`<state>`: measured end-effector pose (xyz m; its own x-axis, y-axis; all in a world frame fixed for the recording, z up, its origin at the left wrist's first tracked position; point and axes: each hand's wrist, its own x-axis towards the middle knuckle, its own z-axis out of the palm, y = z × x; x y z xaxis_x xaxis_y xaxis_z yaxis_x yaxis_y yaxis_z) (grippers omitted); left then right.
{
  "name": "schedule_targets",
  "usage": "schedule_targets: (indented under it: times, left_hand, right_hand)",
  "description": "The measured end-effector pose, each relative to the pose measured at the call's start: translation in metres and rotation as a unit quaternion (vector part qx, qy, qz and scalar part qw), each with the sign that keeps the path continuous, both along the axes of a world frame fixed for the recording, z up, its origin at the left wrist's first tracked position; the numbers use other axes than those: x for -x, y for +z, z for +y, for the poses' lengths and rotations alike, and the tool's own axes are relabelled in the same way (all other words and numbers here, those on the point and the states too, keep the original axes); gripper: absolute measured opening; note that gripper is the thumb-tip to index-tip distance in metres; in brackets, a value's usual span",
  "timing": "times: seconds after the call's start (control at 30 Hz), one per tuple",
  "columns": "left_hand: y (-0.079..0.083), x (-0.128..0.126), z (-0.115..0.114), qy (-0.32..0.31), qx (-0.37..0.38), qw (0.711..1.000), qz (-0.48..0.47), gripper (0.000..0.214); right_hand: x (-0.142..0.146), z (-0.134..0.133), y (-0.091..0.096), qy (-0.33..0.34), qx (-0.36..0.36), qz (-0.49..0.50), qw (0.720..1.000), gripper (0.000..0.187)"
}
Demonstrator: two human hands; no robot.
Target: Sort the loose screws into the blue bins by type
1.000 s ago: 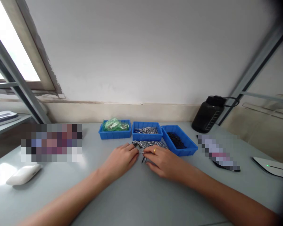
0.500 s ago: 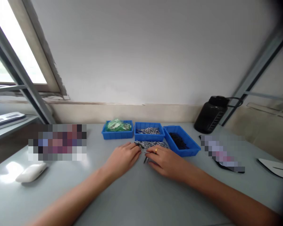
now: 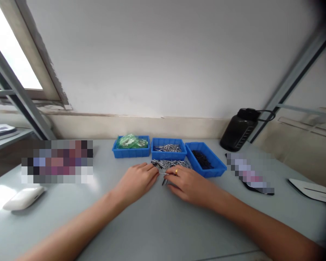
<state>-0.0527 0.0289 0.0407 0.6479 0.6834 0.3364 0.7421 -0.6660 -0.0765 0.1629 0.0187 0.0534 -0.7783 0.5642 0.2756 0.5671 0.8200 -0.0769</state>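
Note:
A thin metal pin (image 3: 163, 173) spans the small gap between my two hands. My right hand (image 3: 188, 183), with a yellow ring, pinches the pin's right end. My left hand (image 3: 141, 178) is closed at its other end; what those fingers grip is mostly hidden. Just beyond the fingertips lies a loose heap of silvery metal pins (image 3: 176, 164), with a small dark piece near my left fingers. A few more pins (image 3: 164, 181) rest on the table below my right fingers.
Behind the heap stand three blue bins: the left one (image 3: 132, 153) holds a green plastic bag (image 3: 130, 140), the middle one (image 3: 168, 156) metal pins, the right one (image 3: 213, 171) black parts. A black bottle (image 3: 239, 130), a white case (image 3: 25, 198) and blurred-out items flank them.
The view has shifted slightly, so everything sits a little further left and higher. Both hands keep nearly the same pose, and the pin between them now shows more clearly.

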Motion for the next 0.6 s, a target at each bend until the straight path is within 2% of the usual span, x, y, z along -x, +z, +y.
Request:
schedule_targets:
  times: [0.6]
  left_hand:
    - [-0.0018, -0.0004, -0.0011, -0.003, 0.039, 0.999, 0.008, 0.024]
  right_hand:
    - [0.0008, 0.0014, -0.0012, 0.001, 0.005, -0.003, 1.0, 0.019]
